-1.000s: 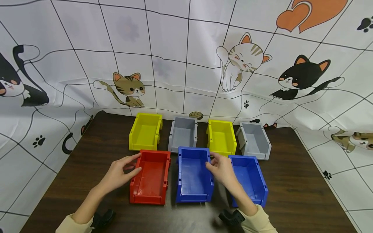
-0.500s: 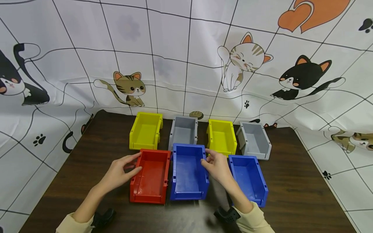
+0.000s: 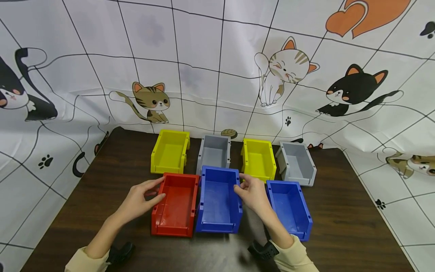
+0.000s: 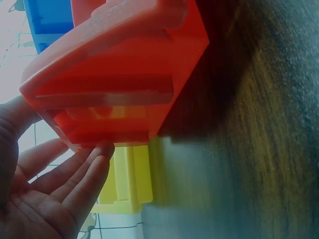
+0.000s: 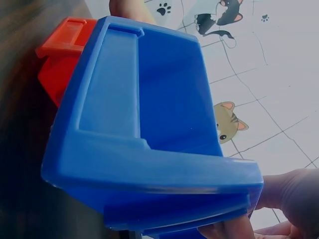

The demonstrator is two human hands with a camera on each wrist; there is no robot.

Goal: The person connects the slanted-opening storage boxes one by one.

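We're placing everything off the red bin (image 3: 176, 204). Printed cloth (image 3: 200, 75) hangs behind it, cut off by the frame; dark table (image 3: 353, 211) lies under it, near edge out of view. Just right of the red bin is the gripped blue bin (image 3: 219, 200); we can't tell whether the two touch, or whether the blue one's base meets the table. Its long axis runs away from the person, roughly parallel to the red bin's, low lip toward the person. Farther right of the red bin, the second blue bin (image 3: 290, 207) is partly covered by the forearm. Beyond the red bin: yellow bin (image 3: 170, 151), then, rightward, grey bin (image 3: 215, 151) with its front hidden, another yellow bin (image 3: 259, 160), another grey bin (image 3: 299, 162). Right hand (image 3: 253, 192) pinches the gripped blue bin's right wall toward the rear, so most of that bin lies between hand and red bin; its fingertips are partly hidden. Left hand (image 3: 139, 200) pinches the red bin's left wall, thumb tip hidden in the left wrist view. Black wrist devices (image 3: 120, 253) sit nearer the person than the red bin, details too dark for us.
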